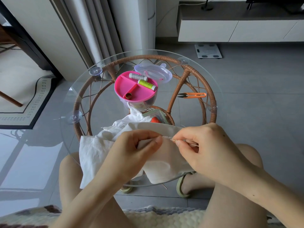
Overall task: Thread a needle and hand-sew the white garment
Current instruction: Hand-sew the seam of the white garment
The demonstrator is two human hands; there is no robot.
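White garment (98,150): bunched on near edge of glass table (69,96), part draped toward lap; hem fold is held up between both hands.

Left hand (139,145): closed, fabric fold pinched betw. thumb and fingers just beside the seam.

Right hand (202,145): closed, needle (184,142) pinched at fingertips, tip laid against fold edge. Thread too fine to be made out.

Step (est.): stitch being placed along hem; threading judged done.

Risks (est.):
- Left fingertip sits v. close to needle tip; a prick is likely if needle is pushed through hard.
- Both layers of fold may be caught unevenly, so seam puckers.
- Loose cloth hanging off table could be dragged, and the thread could snag or knot.
- Sewing box (136,89) near cloth; could be nudged if garment is tugged.

Surface: round clear glass top on wicker frame w. suction pads. On it: pink-tray sewing box, clear lid (154,71) open behind; grey spool (137,76) and green spool (146,84) in tray; thimble (128,95) in front compartment; orange thread snips (192,95) to the right, well apart.

Room: grey tile floor, curtains (92,30), rug (24,102) at left, bathroom scale (208,51), low white cabinet (238,30).
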